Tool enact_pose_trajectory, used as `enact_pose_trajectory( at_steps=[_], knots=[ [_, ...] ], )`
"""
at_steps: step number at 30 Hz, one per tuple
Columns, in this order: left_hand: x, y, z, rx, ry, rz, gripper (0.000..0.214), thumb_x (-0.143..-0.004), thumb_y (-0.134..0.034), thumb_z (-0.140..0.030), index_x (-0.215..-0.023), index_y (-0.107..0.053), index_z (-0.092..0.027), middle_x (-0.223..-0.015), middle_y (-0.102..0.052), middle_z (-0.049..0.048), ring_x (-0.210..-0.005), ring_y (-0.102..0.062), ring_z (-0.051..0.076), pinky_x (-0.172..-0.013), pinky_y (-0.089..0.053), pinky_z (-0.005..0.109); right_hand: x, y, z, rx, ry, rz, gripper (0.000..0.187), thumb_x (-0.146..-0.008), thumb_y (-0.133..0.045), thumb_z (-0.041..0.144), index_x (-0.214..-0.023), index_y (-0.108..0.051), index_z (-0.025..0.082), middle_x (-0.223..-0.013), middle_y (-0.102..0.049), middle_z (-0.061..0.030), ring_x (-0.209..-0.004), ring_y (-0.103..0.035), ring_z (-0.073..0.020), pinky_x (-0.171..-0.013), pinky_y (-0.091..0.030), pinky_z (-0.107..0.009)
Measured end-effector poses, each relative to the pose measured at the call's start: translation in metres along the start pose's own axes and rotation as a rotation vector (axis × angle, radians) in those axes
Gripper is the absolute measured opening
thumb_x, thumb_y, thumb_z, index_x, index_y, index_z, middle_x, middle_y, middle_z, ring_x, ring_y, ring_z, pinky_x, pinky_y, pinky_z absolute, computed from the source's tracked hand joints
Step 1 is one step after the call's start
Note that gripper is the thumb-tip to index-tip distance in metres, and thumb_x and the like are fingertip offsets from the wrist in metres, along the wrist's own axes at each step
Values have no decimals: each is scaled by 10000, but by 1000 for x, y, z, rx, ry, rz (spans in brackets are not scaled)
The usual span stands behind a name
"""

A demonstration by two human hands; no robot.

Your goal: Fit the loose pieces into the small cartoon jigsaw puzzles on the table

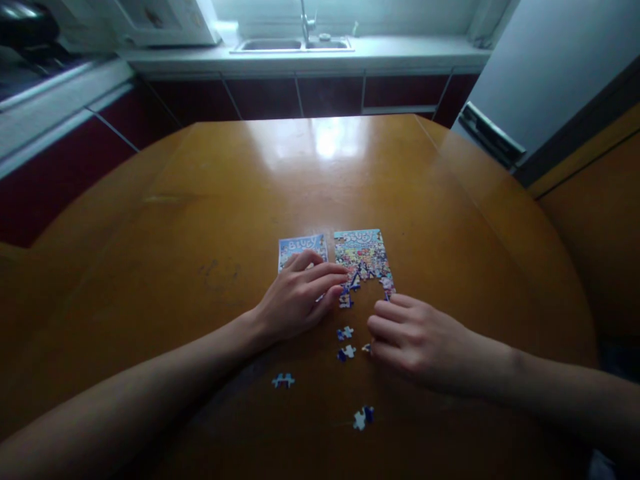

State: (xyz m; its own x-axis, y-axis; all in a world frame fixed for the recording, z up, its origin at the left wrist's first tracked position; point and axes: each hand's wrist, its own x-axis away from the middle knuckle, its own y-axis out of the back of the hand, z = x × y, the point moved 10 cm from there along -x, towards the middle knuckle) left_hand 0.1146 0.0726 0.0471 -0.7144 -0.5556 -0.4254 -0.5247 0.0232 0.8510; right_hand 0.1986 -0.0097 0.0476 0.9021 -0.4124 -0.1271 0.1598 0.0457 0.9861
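Observation:
A partly assembled jigsaw puzzle [361, 250] lies on the wooden table, with a gap in its lower middle. My left hand [305, 290] is open, its outstretched fingertips resting at the puzzle's left edge. Beneath that hand, a small picture sheet [303, 245] marked "BLUEY" is partly covered. At the lower right of the puzzle, my right hand [413, 333] has its fingers curled together. A puzzle piece [367, 347] peeks out beside its thumb side, mostly hidden. Between the hands lie two loose pieces, an upper one [345, 333] and a lower one [347, 352].
Nearer to me are another loose piece [283, 381] on the left and a blue-and-white piece [363, 417] toward the front. Beyond the big oval table [225, 200] stand a counter with a double sink [273, 45] and a fridge [555, 73] on the right.

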Motion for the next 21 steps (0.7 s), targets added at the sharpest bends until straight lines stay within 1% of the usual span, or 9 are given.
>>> enact_pose_trajectory(
  at_steps=[2,4,7,9,11,14,16,18,21],
  knots=[
    [1,3,-1,-3,-19,-26,235,-975,-488,-254,-1082,-693,-215,-1137,-739,16,-924,-568,201,-882,-432,390,-1,-4,-2,-125,28,51,195,-956,-565,191,-782,-653,189,-852,-624,-32,-803,-510,-175,-695,-387,-330],
    [1,7,-1,4,-41,-58,223,-964,-501,-234,-1073,-693,-208,-1125,-740,19,-909,-566,199,-878,-435,386,4,2,-19,-318,-18,83,187,-969,-572,281,-850,-695,208,-877,-635,-27,-832,-531,-158,-745,-420,-302],
    [1,10,-1,20,-62,-81,213,-955,-511,-216,-1066,-692,-201,-1112,-741,26,-905,-579,194,-874,-438,384,23,32,-65,-433,-263,-50,168,-965,-573,261,-907,-722,210,-901,-646,-35,-842,-560,-144,-768,-439,-281],
    [1,10,-1,24,-67,-85,211,-952,-514,-205,-1066,-691,-200,-1106,-742,28,-910,-589,192,-871,-441,382,40,39,-82,-442,-423,-78,106,-929,-623,232,-920,-728,221,-927,-659,-26,-837,-587,-138,-762,-450,-269],
    [1,11,-1,25,-65,-89,214,-949,-515,-201,-1072,-690,-207,-1103,-743,24,-917,-593,192,-866,-444,380,54,33,-82,-437,-541,-56,112,-914,-633,241,-850,-722,218,-879,-657,-18,-761,-589,-128,-696,-452,-257],
    [1,10,0,18,-54,-84,221,-950,-510,-212,-1077,-690,-225,-1105,-743,13,-915,-592,192,-866,-447,383,66,2,-66,-426,-646,81,149,-906,-613,217,-799,-718,213,-817,-651,-24,-704,-587,-131,-637,-442,-256],
    [0,9,0,15,-53,-81,222,-952,-507,-217,-1074,-692,-225,-1105,-743,12,-909,-592,191,-866,-448,384,71,-13,-57,-435,-691,110,145,-905,-608,225,-804,-712,212,-832,-657,-28,-721,-601,-139,-645,-447,-257],
    [0,9,0,13,-55,-83,220,-952,-507,-217,-1069,-694,-221,-1102,-744,14,-911,-594,192,-865,-448,385,77,-20,-57,-434,-741,113,131,-902,-612,230,-814,-708,215,-839,-662,-26,-736,-611,-147,-660,-453,-263],
    [0,9,1,9,-50,-83,223,-958,-500,-225,-1064,-697,-225,-1096,-746,13,-914,-604,191,-865,-444,386,87,-18,-68,-384,-824,93,143,-902,-592,189,-828,-711,217,-835,-666,-29,-741,-616,-156,-667,-453,-273]
  ],
)
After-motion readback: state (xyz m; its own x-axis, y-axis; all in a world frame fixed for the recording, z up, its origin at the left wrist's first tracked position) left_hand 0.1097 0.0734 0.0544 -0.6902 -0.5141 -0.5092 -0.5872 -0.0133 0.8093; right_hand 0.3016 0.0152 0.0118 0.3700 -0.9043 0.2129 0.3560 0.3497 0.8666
